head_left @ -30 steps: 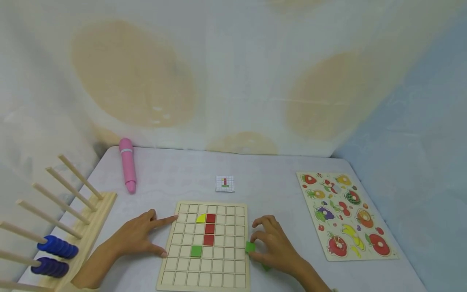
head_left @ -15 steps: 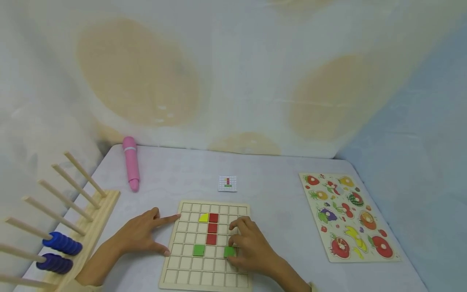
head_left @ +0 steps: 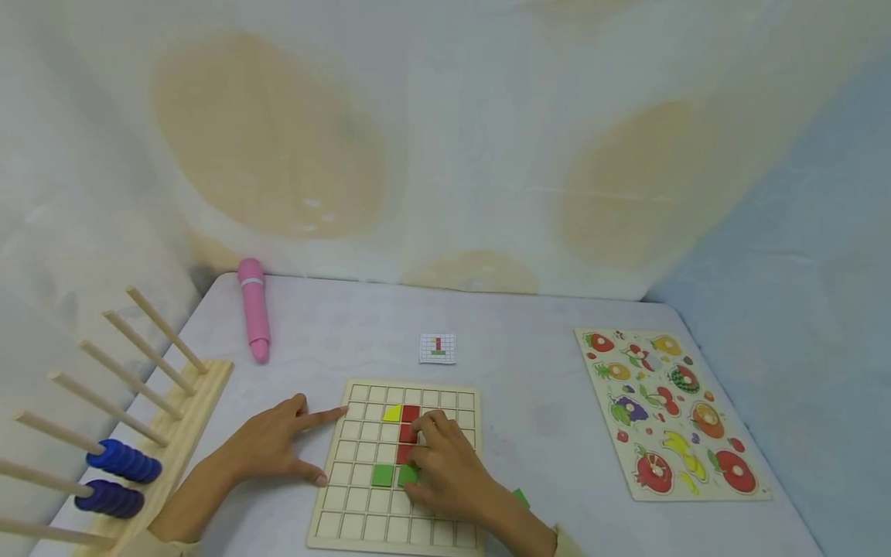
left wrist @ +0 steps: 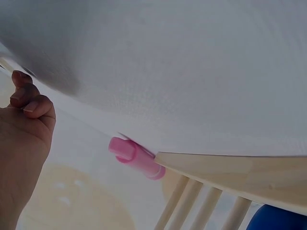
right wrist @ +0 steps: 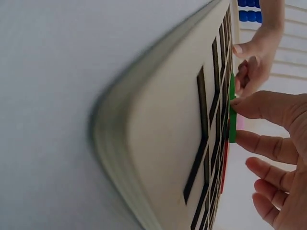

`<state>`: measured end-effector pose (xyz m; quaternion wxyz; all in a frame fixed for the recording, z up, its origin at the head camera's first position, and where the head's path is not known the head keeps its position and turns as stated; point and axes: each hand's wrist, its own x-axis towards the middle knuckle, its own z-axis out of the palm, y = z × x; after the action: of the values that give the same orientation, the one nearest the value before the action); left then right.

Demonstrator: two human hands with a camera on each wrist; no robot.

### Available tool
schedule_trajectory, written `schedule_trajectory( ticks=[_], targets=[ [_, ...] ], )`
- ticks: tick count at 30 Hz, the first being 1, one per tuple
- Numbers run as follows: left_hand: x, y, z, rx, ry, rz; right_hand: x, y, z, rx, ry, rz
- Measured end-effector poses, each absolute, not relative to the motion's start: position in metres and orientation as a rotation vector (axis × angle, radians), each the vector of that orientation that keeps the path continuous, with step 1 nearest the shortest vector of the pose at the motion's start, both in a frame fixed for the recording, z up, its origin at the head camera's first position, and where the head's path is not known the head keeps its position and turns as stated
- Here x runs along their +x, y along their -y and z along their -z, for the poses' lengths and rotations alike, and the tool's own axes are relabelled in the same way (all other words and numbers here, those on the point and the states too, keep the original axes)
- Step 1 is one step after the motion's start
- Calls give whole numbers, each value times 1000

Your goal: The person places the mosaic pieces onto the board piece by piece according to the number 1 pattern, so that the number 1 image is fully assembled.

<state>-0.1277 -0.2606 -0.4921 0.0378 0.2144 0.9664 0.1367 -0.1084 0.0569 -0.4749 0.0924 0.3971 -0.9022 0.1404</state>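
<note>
In the head view a wooden grid board [head_left: 327, 524] lies in front of me. My right hand [head_left: 451, 470] is over its middle, thumb and index finger pinching a green square tile [right wrist: 233, 120] by its edges. That tile stands just right of another green tile [head_left: 381, 476] and below a column of red tiles [head_left: 411, 414]. A yellow tile [head_left: 393, 414] with one cut corner sits beside the top red one. At the board's left edge, my left hand [head_left: 264, 445] touches it with index fingertip and thumb spread apart; its other fingers are bent under.
A further green tile [head_left: 520, 497] lies right of the board, partly behind my right forearm. A small pattern card [head_left: 437, 349] is beyond the board. Around it are a fruit puzzle board [head_left: 675, 433], a pink microphone-like stick [head_left: 255, 313] and a wooden peg abacus [head_left: 198, 402] with blue beads.
My right hand has carried the green tile leftward from the board's right edge to beside the other green tile. The left hand stays at the left edge. The view has shifted slightly.
</note>
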Motion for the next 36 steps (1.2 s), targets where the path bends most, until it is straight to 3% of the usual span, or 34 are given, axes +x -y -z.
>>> schedule_trajectory(
  ticks=[18,36],
  targets=[
    [-130,260,492,705,-2976,-438,-102,-59,478,1087,2716,-465],
    [-128,261,491,689,-2964,-411,-99,-141,467,958,2938,-696]
  ],
)
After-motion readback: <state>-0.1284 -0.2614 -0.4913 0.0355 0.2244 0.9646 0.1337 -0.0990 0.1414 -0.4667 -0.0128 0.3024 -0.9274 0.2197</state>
